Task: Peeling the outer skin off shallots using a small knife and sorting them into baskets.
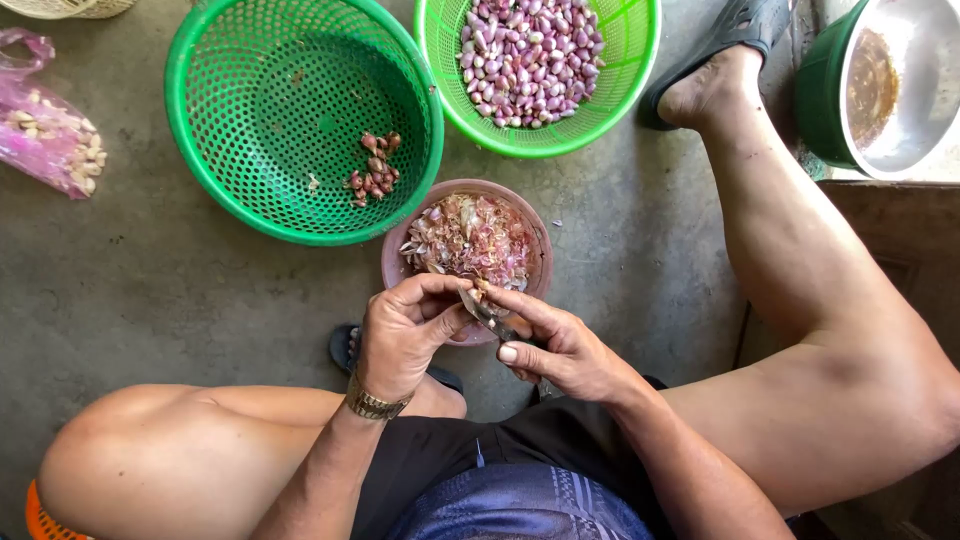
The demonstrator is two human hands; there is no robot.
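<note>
i see both hands meeting low in the middle, the left hand (400, 335) just left of the right hand (560, 350), a small knife (488, 316) and a clove between them. directly beyond the hands sits a bowl (392, 262) with peelings (468, 240) in it. behind that bowl to the left is a large basket (220, 170) with a few cloves (373, 168) in it; behind to the right, a second basket (630, 60) holds a heap of cloves (528, 55). far left lies a plastic bag (45, 125). at the far right a metal basin (900, 90) rests in a tub, with a sandalled foot (715, 70) between it and the second basket.
</note>
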